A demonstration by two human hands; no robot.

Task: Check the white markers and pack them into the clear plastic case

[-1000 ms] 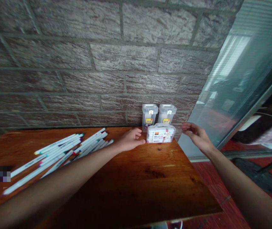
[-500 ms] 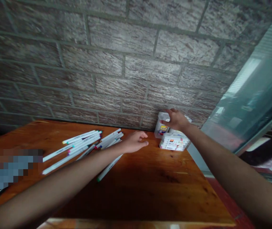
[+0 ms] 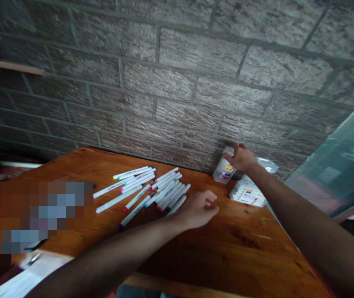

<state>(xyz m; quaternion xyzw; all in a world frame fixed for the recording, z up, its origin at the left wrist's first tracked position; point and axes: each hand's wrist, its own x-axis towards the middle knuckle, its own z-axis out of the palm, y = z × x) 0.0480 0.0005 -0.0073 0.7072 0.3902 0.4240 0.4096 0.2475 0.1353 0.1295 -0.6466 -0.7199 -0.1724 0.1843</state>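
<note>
My right hand [image 3: 242, 158] grips the top of a clear plastic box [image 3: 223, 171] with a yellow and blue label. The box leans slightly to one side against the far edge, by the wall. Just in front of it lies a clear pack of white markers [image 3: 247, 194] with a printed label. My left hand [image 3: 200, 209] hovers over the table, thumb and fingers apart, with nothing between them. Left of that hand, several white markers [image 3: 139, 180] with coloured ends lie loose on the wooden table [image 3: 220, 248]; my left hand and forearm may cover some.
A grey brick wall [image 3: 171, 87] closes off the back of the table. On the right stands a glass panel [image 3: 335, 153]. Papers [image 3: 37, 271] lie at the lower left, beside a blurred-out patch.
The camera has turned left, so the scene sits further right. The plastic box, upright before, is now tilted under my right hand. More of the markers show beside my left hand.
</note>
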